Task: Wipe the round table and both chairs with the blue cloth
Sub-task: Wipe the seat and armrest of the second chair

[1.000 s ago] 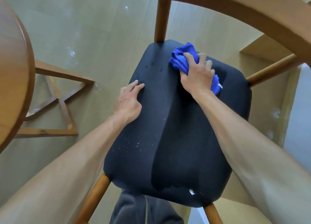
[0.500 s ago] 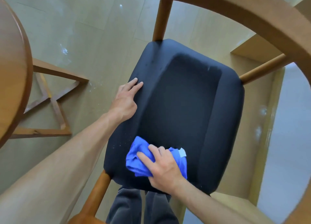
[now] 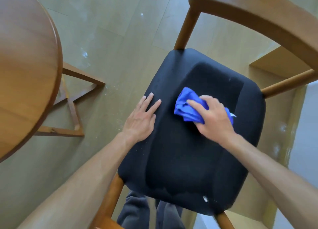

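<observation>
Wiping is under way on one chair: the right hand (image 3: pixel 212 116) presses the bunched blue cloth (image 3: pixel 186 109) onto the dark seat cushion (image 3: pixel 180 160) right of centre in the frame, fingers curled over the cloth and gripping it. The left hand (image 3: pixel 140 116) lies flat on the cushion's left shoulder, fingers straight and slightly spread, holding nothing and seemingly steadying the chair. Pale specks dot the cushion near the left wrist, and a white fleck sits at its lower edge, so I judge the seat only partly cleaned. Whether the round table (image 3: pixel 25 65), at the left edge, is already wiped cannot be told; no second chair shows. The cushion is matt, dark fabric, padded, with rounded corners and a sunken middle. The curved chair frame (image 3: pixel 258 13) is smooth, warm-toned wood, as is the tabletop. The cloth looks soft and crumpled.
</observation>
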A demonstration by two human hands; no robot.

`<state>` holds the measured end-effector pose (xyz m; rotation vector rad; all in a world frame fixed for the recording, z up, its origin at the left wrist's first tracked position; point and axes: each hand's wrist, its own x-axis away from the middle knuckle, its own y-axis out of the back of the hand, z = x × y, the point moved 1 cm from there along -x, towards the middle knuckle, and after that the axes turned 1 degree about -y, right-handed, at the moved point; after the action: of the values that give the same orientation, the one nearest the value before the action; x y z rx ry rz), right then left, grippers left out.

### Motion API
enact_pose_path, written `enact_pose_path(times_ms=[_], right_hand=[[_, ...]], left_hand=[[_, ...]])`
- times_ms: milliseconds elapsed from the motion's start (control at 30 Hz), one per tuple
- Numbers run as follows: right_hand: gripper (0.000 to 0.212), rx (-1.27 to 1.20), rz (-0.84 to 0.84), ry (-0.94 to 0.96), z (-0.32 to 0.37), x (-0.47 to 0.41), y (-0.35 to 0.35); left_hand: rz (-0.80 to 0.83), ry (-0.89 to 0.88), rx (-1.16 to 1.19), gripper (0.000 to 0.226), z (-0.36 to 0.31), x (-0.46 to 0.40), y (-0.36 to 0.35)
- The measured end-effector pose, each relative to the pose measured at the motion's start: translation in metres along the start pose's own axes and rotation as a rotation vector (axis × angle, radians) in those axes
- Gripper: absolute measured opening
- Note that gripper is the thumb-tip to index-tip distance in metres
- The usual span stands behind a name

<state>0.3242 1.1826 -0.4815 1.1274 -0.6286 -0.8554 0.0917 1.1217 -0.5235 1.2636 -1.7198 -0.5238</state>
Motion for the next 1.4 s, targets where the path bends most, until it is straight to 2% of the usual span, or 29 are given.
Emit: enact_pose_path(times_ms=[133,200,267,433,500,567,633,700,767,833,900,967,1033,1100,1233,1300,1400], right_hand=[[0.049,0.084,-0.074,-0.451,-0.027,-0.091,-0.01],[0.049,0.111,-0.039,-0.522,-0.008,-0.099,-0.029],[0.051,0.14,-0.014,-0.499,0.019,-0.085,-0.043],[0.053,0.09,-0.025,-0.234,0.097,-0.008,-0.061],[0.054,-0.007,0.069,-0.106,0.126,0.026,-0.068],[0.054,-0.088,0.196,0.031,0.139,0.046,-0.067],[0.06,-0.161,0.319,0.156,0.125,0.05,-0.057],[0.065,-0.196,0.36,0.241,0.094,0.05,-0.038],[0.054,-0.202,0.218,0.152,0.043,0.051,-0.016],[0.048,-0.1,0.07,-0.09,-0.019,0.053,0.001],[0.049,0.034,0.051,-0.337,-0.065,0.055,0.006],[0.046,0.085,0.05,-0.477,-0.086,0.055,-0.004],[0.048,0.09,0.029,-0.514,-0.09,0.055,-0.018],[0.049,0.084,-0.004,-0.53,-0.092,0.057,-0.028],[0.052,0.039,-0.059,-0.529,-0.097,0.062,-0.031],[0.054,0.055,-0.069,-0.513,-0.099,0.064,-0.035],[0.053,0.116,-0.114,-0.499,-0.102,0.065,-0.044]], left_hand=[[-0.033,0.146,0.524,0.044,0.0,-0.011,0.017],[-0.025,0.193,0.668,0.043,0.005,-0.012,0.027],[-0.011,0.225,0.703,0.043,0.008,-0.013,0.032],[-0.106,0.267,0.717,0.041,-0.002,-0.02,0.031],[-0.118,0.229,0.617,0.039,-0.011,-0.018,0.032],[-0.107,0.138,0.408,0.039,-0.019,-0.011,0.03],[-0.109,0.006,0.151,0.041,-0.025,0.002,0.028],[-0.187,-0.13,-0.041,0.04,-0.035,0.016,0.027],[-0.245,-0.225,-0.15,0.041,-0.046,0.031,0.023],[-0.136,-0.351,-0.26,0.056,-0.052,0.049,0.005],[0.012,-0.477,-0.424,0.073,-0.049,0.065,-0.015],[0.075,-0.526,-0.57,0.082,-0.042,0.072,-0.024],[0.043,-0.558,-0.6,0.083,-0.041,0.064,-0.023],[-0.034,-0.544,-0.511,0.078,-0.048,0.046,-0.012],[-0.182,-0.356,-0.333,0.074,-0.071,-0.029,0.037],[-0.237,-0.261,-0.347,0.073,-0.088,-0.081,0.059],[-0.221,-0.253,-0.418,0.073,-0.112,-0.148,0.061]])
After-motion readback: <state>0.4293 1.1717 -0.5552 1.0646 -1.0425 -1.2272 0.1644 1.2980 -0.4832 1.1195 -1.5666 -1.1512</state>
